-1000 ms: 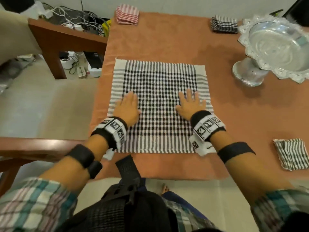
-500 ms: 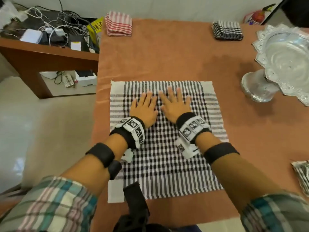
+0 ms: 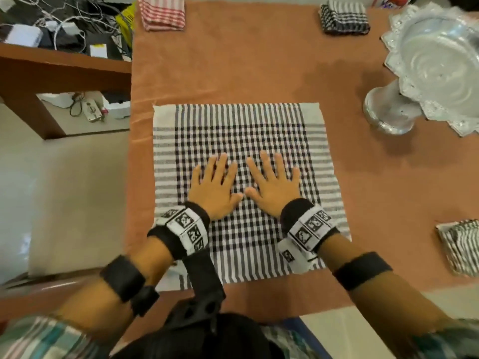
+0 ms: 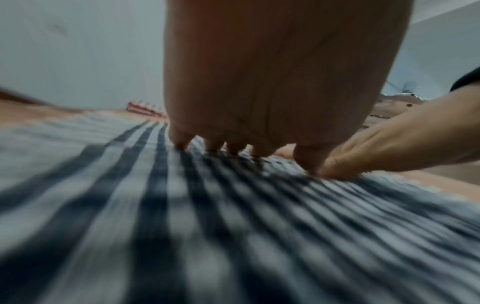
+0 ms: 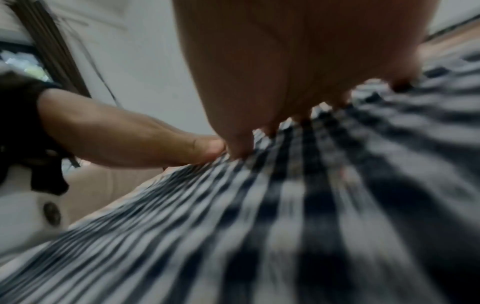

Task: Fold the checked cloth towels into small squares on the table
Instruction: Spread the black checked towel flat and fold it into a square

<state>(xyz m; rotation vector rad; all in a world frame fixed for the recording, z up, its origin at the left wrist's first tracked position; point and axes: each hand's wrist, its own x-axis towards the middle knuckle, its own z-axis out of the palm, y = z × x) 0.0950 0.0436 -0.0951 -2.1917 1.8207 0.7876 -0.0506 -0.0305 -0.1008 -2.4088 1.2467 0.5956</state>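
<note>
1. Two hands lie flat on your black-and-white checked towel (image 3: 241, 141): your left hand (image 3: 213, 189) and right hand (image 3: 273, 186) rest side by side near its middle, fingers straight and spread, thumbs almost touching.
2. Your towel lies unfolded and flat on the orange tabletop (image 3: 259, 68).
3. Your wrist views are blurred, but the fingertips (image 4: 233, 148) seem to press the cloth.
4. Folded towels sit apart: a red-striped stack (image 3: 162, 12) and a black checked stack (image 3: 344, 18) at the far edge, another folded towel (image 3: 460, 246) at your right.
5. Your silver pedestal bowl (image 3: 430, 73) stands far right.
</note>
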